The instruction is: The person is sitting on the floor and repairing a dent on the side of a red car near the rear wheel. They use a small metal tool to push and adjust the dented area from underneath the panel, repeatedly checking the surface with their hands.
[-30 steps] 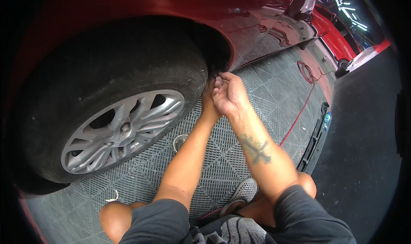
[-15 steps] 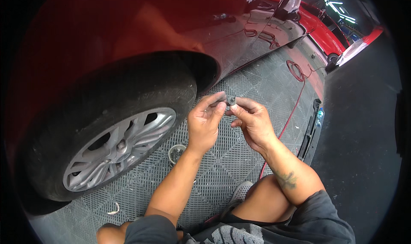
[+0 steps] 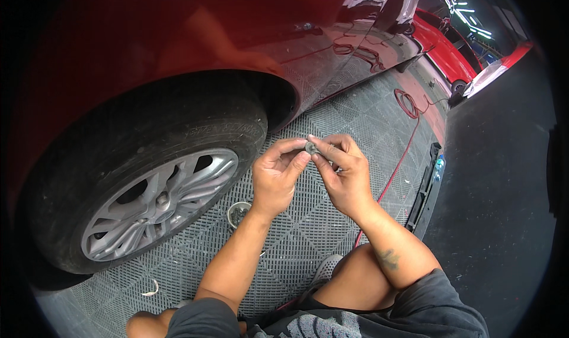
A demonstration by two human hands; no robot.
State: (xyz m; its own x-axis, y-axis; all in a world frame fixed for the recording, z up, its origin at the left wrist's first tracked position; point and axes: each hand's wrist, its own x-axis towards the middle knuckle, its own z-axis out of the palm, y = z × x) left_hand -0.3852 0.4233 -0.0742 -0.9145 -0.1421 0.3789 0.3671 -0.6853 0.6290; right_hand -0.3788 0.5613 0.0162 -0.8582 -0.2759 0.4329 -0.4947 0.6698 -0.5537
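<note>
Out in front of me, beside the wheel, both hands meet at a small round grey-black fastener (image 3: 311, 148). My left hand (image 3: 274, 181) is closed, its thumb and fingertips on the left side of the piece. From the other side my right hand (image 3: 345, 172) pinches it between thumb and forefinger, with the remaining fingers curled. Fingertips hide part of the fastener, so its exact shape cannot be made out. Below my left wrist, a round cup (image 3: 238, 212) holding small dark pieces stands on the floor.
A tyre (image 3: 195, 122) with a silver rim (image 3: 160, 204) fills the left, under a dark red car body (image 3: 148, 36). A red hose (image 3: 398, 163) runs over the grey grid floor (image 3: 308, 231). A long black strip (image 3: 422, 190) lies at right by a dark panel (image 3: 486, 190).
Both hands have shifted slightly left and down. The right fingers have changed their grip, and the fastener has turned between the fingertips. My view has moved a little.
</note>
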